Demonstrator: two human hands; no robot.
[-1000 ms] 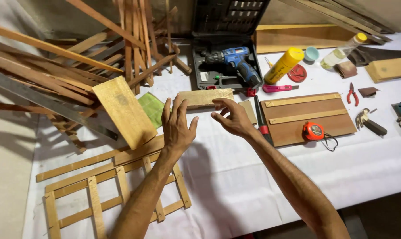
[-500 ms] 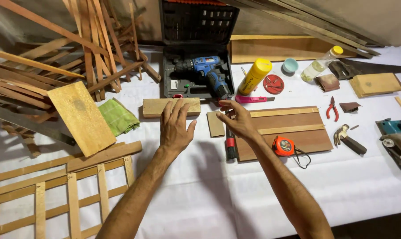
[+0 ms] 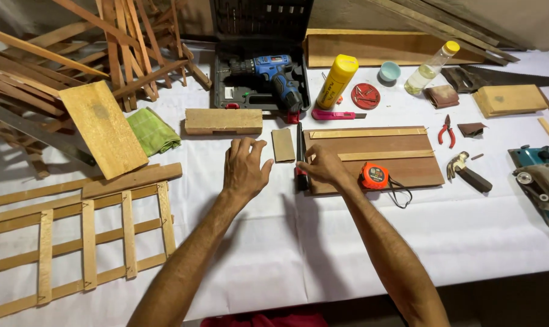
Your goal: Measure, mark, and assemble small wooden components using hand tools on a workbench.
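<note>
Both hands (image 3: 245, 169) now lower, tableward.

A small wood piece (image 3: 282, 145) lies between both hands, the drill case (image 3: 259, 79) behind, the board (image 3: 377, 158) right.

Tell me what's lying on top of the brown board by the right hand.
On the brown board lie two thin pale strips and an orange tape measure. The right hand covers its left edge, hiding what's beneath.

Matt wooden board (image 3: 371, 158), white cloth (image 3: 274, 254)
</note>
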